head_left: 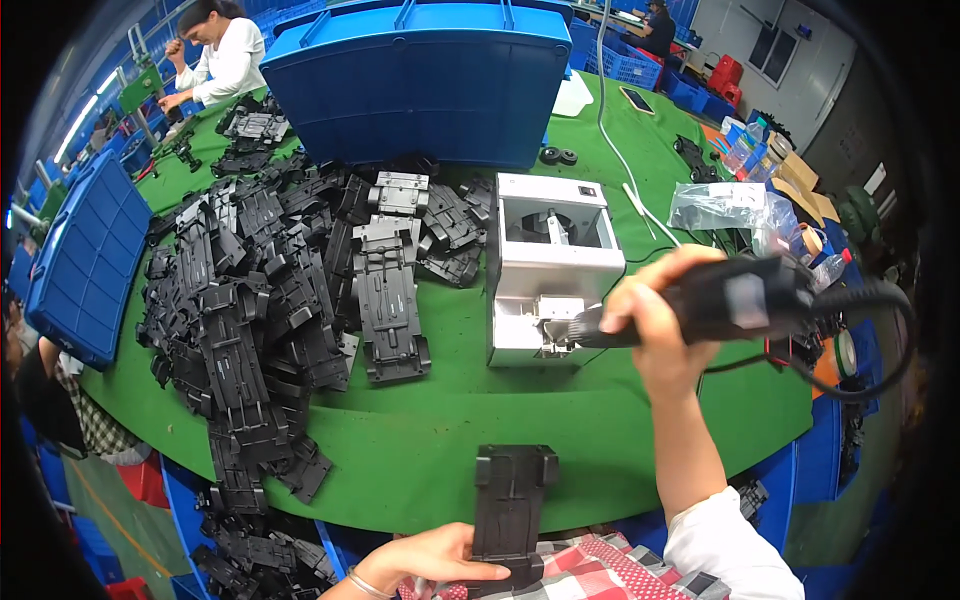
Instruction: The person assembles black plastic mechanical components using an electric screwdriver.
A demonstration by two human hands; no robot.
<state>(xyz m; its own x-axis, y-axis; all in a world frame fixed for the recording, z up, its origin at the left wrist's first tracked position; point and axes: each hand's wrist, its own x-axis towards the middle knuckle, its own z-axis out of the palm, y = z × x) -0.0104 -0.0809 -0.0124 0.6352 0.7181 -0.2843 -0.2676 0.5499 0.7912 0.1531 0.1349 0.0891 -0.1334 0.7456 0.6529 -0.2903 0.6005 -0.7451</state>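
Note:
My right hand [660, 325] is wrapped round a black corded electric screwdriver [735, 295], held nearly level with its nose to the left. That nose meets the lit front of a white screw feeder [560, 268]; whether a screw is on the tip is too small to tell. Low in the middle, my left hand [432, 558] grips the lower end of a black plastic toy-car chassis [512, 495], which stands upright near the table's front edge. A similar loose chassis [388, 300] lies between the feeder and a big heap of such parts [240, 300].
A large blue bin [420, 100] stands behind the heap, a tilted blue crate [90, 260] at the left. Right of the feeder, a grey cable [618, 140] crosses the green table [430, 430] near plastic bags [730, 208]. A co-worker [225, 60] sits far left.

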